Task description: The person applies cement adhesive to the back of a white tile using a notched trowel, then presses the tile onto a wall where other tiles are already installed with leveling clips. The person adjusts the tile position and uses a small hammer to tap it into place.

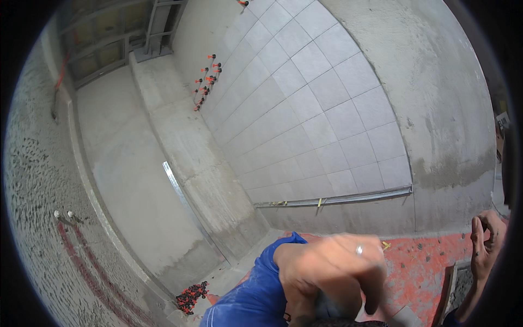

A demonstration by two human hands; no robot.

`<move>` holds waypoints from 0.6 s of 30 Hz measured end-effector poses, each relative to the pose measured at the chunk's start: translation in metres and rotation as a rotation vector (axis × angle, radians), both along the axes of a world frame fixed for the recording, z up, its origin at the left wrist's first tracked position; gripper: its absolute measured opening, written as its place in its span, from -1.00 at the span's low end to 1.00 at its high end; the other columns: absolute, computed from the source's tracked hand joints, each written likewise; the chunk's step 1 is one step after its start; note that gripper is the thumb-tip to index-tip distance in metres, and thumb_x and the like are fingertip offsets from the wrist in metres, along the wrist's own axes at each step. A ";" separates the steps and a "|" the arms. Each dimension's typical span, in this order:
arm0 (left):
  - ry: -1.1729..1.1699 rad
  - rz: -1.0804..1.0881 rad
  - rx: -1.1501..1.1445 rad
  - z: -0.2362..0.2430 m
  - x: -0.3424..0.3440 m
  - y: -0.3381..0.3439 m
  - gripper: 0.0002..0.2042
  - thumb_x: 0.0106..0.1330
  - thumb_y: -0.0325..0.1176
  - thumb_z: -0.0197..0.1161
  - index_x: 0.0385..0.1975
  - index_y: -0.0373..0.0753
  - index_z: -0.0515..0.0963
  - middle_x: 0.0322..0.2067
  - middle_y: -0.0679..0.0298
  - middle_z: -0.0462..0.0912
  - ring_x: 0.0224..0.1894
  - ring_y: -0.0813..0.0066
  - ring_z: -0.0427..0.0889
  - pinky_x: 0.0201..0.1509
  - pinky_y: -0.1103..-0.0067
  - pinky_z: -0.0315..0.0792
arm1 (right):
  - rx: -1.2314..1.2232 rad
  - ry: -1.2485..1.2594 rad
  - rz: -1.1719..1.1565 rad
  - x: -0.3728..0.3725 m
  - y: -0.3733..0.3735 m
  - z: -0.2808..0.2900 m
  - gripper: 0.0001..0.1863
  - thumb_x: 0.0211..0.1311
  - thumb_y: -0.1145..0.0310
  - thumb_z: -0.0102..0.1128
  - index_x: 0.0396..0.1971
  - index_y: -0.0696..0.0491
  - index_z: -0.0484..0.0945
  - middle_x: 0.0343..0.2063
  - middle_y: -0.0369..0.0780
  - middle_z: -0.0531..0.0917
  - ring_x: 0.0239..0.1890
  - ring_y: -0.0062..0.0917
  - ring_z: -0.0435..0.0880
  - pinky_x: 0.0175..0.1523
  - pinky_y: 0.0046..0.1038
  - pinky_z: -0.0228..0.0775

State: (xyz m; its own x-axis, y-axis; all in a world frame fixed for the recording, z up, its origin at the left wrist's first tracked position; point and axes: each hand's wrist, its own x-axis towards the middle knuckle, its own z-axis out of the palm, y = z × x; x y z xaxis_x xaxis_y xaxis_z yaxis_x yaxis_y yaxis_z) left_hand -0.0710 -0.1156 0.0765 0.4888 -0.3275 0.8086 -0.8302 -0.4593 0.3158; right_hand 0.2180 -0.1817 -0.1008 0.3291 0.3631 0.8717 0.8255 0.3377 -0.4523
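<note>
My left hand (335,267), coming from a blue sleeve (259,291) and wearing a ring, is large at the lower middle and slightly blurred. Its fingers curl downward around something greyish that I cannot make out, mostly hidden beneath them. At the far right is my right hand (486,245), raised with fingers bent in toward the thumb; whether a small thing sits between them is too hard to see. Just beneath its wrist stands an edged, tub-like thing (448,291) with grey material inside. Both hands are apart from the tiled wall (305,109) ahead.
A metal rail (348,197) runs under the lowest tiles, with yellow pieces at it. Several red-and-black levelling caps (210,80) stick out at the tiles' far edge; more lie in a heap (190,298). A metal straightedge (188,199) leans on the back wall. The floor (411,267) is reddish and spotted.
</note>
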 end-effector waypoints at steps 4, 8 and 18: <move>-0.026 -0.183 -0.053 -0.026 0.006 0.009 -0.73 0.43 -0.25 0.22 -0.48 -0.29 0.53 -0.53 0.03 0.62 -0.53 0.30 0.57 -0.50 0.53 0.42 | -0.005 -0.092 -0.100 0.006 0.005 -0.003 -0.90 0.39 0.55 0.12 -0.37 0.18 0.45 -0.53 -0.32 0.37 -0.52 -0.70 0.30 -0.43 -0.63 0.10; -0.013 -0.245 -0.105 -0.028 0.006 0.004 -0.75 0.41 -0.30 0.25 -0.47 -0.33 0.53 -0.52 0.02 0.62 -0.53 0.27 0.57 -0.50 0.51 0.44 | -0.018 -0.105 -0.118 0.011 0.011 -0.015 -0.94 0.37 0.56 0.15 -0.34 0.17 0.47 -0.50 -0.29 0.40 -0.50 -0.68 0.35 -0.39 -0.65 0.17; 0.506 -0.170 0.029 -0.070 0.050 0.072 -0.74 0.41 -0.37 0.17 -0.56 -0.26 0.57 -0.35 -0.10 0.67 -0.40 0.15 0.65 -0.42 0.34 0.51 | 0.055 -0.213 -0.318 -0.001 -0.031 0.061 -0.87 0.26 0.48 0.24 -0.32 0.26 0.59 -0.49 -0.24 0.57 -0.41 -0.63 0.50 -0.26 -0.60 0.32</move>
